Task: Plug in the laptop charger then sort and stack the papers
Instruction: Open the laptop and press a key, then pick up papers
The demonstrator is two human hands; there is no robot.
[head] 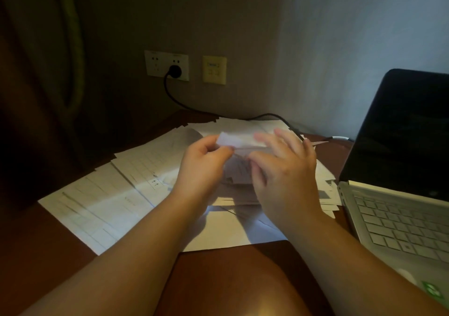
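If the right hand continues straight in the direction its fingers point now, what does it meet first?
Most likely the small folded paper that the left hand pinches: the right hand points up and left, its fingertips already at that paper's edge. Motion blur leaves actual contact unclear.
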